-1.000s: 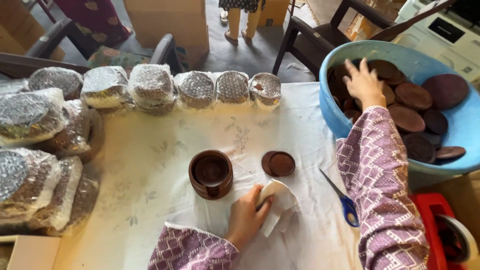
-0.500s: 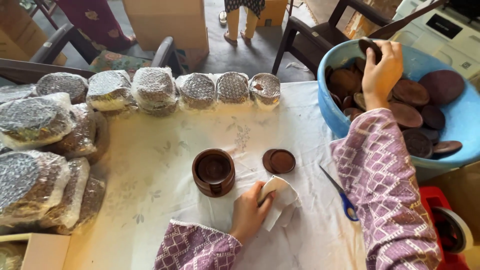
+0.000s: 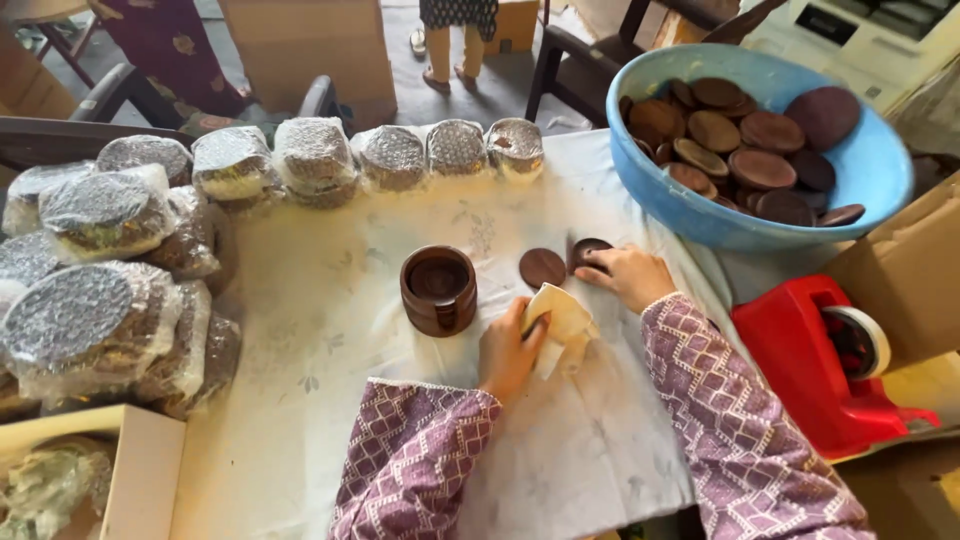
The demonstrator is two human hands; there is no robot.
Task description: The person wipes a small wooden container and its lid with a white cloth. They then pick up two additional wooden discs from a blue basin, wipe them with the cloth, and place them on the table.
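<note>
At a cloth-covered surface [image 3: 300, 330], the left hand [image 3: 510, 350] grips a folded pale cloth [image 3: 562, 325], fingers closed around it, while the right hand [image 3: 628, 275] pinches a dark wooden disc [image 3: 585, 250] on edge, just beside a second disc [image 3: 542, 267] lying flat. A stack of brown coasters [image 3: 438, 290] stands just left of them. A blue bowl [image 3: 860, 170] of discs sits to the right, bubble-wrapped bundles [image 3: 310, 160] along the far edge.
</note>
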